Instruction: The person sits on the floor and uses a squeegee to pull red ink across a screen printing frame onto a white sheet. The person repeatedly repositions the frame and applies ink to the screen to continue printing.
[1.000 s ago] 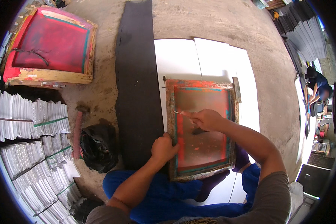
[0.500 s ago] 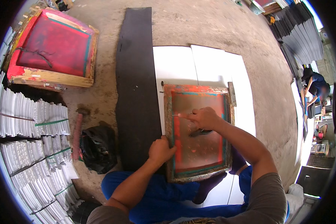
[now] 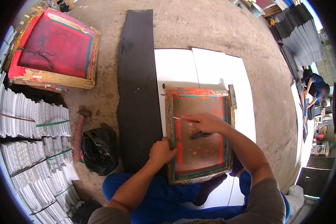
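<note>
Over the last second the thin tool (image 3: 181,119) in the right hand's (image 3: 209,122) pinch has hardly shifted, its tip at the left rim of the framed screen (image 3: 199,157), though more of it now shows beyond the fingers, so the handling remains at that rim. The left hand (image 3: 161,151) curls closed on the same rim nearer the body, the screen lying over white sheets (image 3: 175,65), just right of a black strip (image 3: 138,86). No brand or writing can be read; a pale label (image 3: 37,77) on the red screen (image 3: 56,46) at far left is too small.
</note>
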Action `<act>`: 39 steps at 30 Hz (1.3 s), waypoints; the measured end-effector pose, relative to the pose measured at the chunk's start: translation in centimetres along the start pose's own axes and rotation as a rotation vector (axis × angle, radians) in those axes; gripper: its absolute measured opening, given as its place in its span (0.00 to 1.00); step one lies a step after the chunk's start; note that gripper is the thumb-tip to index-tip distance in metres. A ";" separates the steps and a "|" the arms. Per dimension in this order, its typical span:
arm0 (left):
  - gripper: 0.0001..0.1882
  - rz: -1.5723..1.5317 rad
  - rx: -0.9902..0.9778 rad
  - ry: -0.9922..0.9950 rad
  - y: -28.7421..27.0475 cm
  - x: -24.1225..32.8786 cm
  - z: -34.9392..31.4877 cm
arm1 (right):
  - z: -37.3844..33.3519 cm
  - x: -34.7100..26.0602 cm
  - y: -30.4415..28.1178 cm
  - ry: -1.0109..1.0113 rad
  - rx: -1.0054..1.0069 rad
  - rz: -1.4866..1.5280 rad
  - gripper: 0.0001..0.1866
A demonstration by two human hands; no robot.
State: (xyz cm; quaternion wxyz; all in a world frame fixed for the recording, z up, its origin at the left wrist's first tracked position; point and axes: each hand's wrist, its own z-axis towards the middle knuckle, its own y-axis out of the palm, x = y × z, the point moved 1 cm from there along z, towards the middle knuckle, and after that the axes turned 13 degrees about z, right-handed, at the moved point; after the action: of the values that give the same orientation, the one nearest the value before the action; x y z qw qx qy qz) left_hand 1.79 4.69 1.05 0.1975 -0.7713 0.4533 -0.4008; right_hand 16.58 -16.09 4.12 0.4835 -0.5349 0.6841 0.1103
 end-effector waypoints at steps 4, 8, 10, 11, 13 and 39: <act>0.34 0.019 0.006 -0.009 -0.1 0.1 0.0 | -2.3 -2.3 0.6 -0.127 0.262 -0.222 0.24; 0.41 -0.011 0.020 -0.039 -0.4 0.4 0.1 | -1.7 -2.1 1.9 -0.104 0.358 -0.395 0.22; 0.44 -0.034 0.059 -0.034 -0.3 0.4 0.2 | -1.5 -2.1 2.3 -0.105 0.369 -0.445 0.21; 0.46 -0.038 0.088 -0.020 0.0 0.3 0.3 | -1.4 -2.1 2.5 -0.106 0.373 -0.470 0.20; 0.48 -0.041 0.114 0.004 0.2 0.3 0.3 | -1.4 -2.2 2.6 -0.084 0.353 -0.474 0.20; 0.50 -0.060 0.095 0.058 0.1 0.3 0.4 | -2.2 -4.0 3.2 0.077 0.330 -0.375 0.21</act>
State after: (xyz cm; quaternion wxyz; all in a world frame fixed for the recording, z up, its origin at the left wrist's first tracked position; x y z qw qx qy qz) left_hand 2.10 4.37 0.86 0.2083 -0.7625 0.4160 -0.4496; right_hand 12.53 -13.74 7.23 0.5498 -0.5699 0.5997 -0.1152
